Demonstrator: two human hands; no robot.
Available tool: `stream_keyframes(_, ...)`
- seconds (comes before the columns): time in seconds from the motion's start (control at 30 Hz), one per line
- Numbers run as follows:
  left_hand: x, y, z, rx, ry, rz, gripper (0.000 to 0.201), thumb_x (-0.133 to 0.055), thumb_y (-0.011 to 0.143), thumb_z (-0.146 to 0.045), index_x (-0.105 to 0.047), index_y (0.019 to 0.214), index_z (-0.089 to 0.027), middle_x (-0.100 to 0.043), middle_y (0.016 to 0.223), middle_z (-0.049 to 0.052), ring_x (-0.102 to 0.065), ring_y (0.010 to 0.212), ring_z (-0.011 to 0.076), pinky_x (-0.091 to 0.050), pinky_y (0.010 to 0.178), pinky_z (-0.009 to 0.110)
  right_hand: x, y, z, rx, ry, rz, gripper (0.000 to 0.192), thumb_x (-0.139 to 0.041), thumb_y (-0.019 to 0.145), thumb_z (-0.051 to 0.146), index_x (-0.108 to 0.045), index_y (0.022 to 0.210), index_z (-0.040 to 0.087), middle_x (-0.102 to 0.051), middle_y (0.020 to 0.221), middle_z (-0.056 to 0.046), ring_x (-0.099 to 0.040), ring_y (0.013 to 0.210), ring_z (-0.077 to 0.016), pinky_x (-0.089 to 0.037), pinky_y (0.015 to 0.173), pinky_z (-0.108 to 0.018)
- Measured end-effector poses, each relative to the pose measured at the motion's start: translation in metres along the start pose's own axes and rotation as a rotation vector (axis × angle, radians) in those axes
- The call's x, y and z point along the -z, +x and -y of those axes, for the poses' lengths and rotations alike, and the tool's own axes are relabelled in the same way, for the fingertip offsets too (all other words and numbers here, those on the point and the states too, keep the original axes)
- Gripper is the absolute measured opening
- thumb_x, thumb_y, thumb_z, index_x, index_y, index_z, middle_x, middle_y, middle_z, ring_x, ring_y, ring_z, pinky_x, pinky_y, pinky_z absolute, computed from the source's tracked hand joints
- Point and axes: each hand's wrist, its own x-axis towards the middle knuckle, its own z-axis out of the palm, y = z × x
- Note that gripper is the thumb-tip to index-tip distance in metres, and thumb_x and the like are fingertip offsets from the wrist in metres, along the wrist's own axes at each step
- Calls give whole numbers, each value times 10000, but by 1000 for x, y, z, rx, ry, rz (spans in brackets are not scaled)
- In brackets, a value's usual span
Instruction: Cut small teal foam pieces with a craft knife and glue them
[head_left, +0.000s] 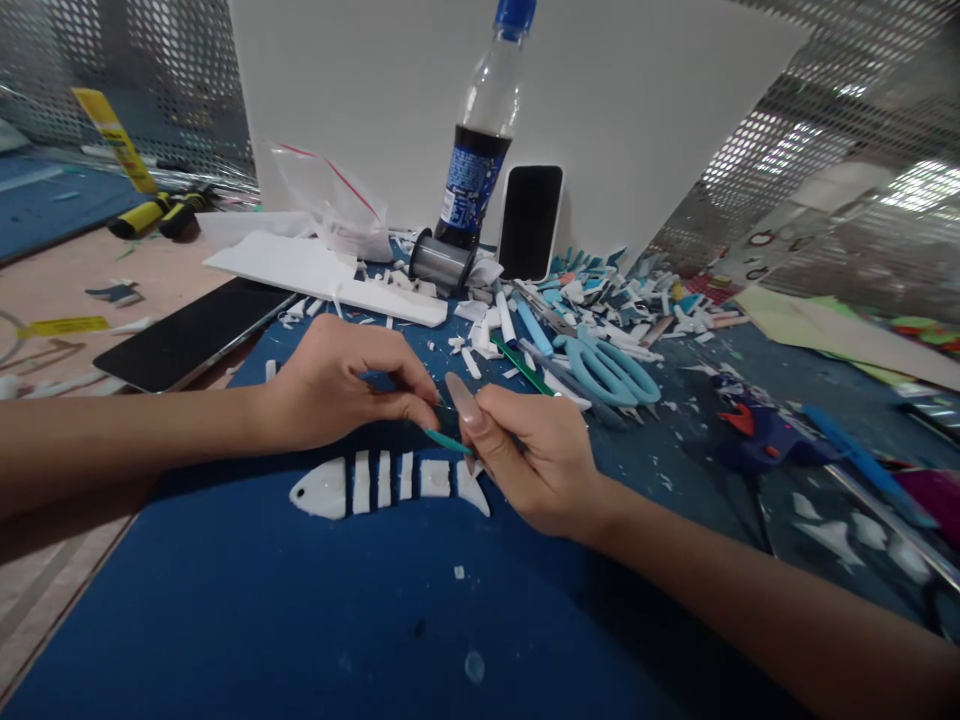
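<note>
Item: our left hand (330, 385), fingers curled and pinched together on a thin teal strip (448, 441), just above the blue mat (225, 600). Item: our right hand (532, 455), closed on the same strip's other end, thumb straight, fingertips meeting the left's. Item: a white foam fish (386, 485) cut into segments, lying flat on the mat directly under both hands. Item: light-blue scissors (607, 370), beyond our right hand amid foam scraps (600, 300). Item: a dark soda bottle (480, 150) and a phone (530, 222), upright against a white board (637, 90). Item: a dark tablet (191, 335), left, near white foam slabs (315, 270).
</note>
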Motion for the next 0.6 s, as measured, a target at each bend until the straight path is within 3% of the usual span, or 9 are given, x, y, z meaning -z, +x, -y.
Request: stream_keyframes(0.6,1,1,0,-8,8,22,87,-698,742,-314,-707,744,-228,-725,690,19,-634,612,126,-510,579,233,-1,0,-1,28,-15,-10,279,-391,929,154,-428,653,177,-396,533,44,-371,433,-45,-284,422,-190)
